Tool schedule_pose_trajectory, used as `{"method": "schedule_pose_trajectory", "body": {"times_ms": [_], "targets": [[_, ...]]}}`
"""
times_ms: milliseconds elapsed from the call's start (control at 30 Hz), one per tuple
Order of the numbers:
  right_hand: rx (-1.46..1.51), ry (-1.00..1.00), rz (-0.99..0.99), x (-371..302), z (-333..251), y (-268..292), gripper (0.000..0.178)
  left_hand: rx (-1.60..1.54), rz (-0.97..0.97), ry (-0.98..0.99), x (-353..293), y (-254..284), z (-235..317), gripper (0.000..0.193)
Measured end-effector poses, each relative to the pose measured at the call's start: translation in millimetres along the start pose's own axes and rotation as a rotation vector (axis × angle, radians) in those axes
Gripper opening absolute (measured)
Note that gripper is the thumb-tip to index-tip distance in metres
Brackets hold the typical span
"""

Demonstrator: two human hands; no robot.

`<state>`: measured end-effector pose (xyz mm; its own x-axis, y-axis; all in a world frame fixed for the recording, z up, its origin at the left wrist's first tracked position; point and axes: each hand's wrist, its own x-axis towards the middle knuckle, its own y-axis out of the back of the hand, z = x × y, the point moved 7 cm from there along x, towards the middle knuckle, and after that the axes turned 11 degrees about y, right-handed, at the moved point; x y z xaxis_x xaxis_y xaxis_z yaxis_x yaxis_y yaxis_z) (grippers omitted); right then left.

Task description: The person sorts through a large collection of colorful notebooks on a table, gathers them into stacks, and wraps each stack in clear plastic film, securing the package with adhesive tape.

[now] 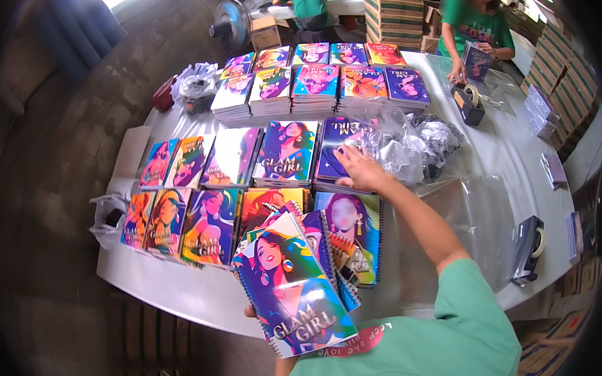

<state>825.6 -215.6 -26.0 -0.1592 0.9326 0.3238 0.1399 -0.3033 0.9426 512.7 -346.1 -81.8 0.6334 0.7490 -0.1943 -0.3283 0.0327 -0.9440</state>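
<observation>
A fanned bundle of spiral notebooks (295,284) with colourful illustrated covers rests against my body, over the table's near edge. My left hand (250,311) supports it from beneath; only a few fingertips show at its left side. Reaching forward, my right hand (359,167) lies with fingers spread on the top notebook of a dark purple stack (335,143). Left of that stack is a blue and teal notebook stack (287,151). Another notebook with a portrait cover (367,233) lies just behind the bundle, partly covered by it.
Notebook stacks (315,85) stand in rows across the white table (191,295). Crumpled clear plastic (413,150) lies right of my hand. Two tape dispensers (528,250) sit at the right. Across the table a person in green (476,26) handles a notebook pack; another works farther back.
</observation>
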Motion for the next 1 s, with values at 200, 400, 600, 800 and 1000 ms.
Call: {"method": "schedule_pose_trajectory", "body": {"times_ms": [200,400,600,800,1000], "targets": [[-0.515,0.27,0.039,-5,-20,-23,0.032,-0.026,0.042,-0.148,-36,-15,-13,0.071],[0.043,0.131,0.609,-23,-74,169,0.022,-0.006,-0.003,-0.168,-31,-34,-4,0.071],[-0.104,0.685,0.125,-148,-241,203,0.042,0.016,-0.066,0.03,-6,-43,-20,0.071],[-0.192,0.412,0.2,-196,-136,215,0.049,0.04,-0.142,0.272,5,-71,-72,0.071],[0.036,0.285,0.48,-293,-18,196,0.059,0.053,-0.184,0.493,17,-113,-168,0.072]]}}
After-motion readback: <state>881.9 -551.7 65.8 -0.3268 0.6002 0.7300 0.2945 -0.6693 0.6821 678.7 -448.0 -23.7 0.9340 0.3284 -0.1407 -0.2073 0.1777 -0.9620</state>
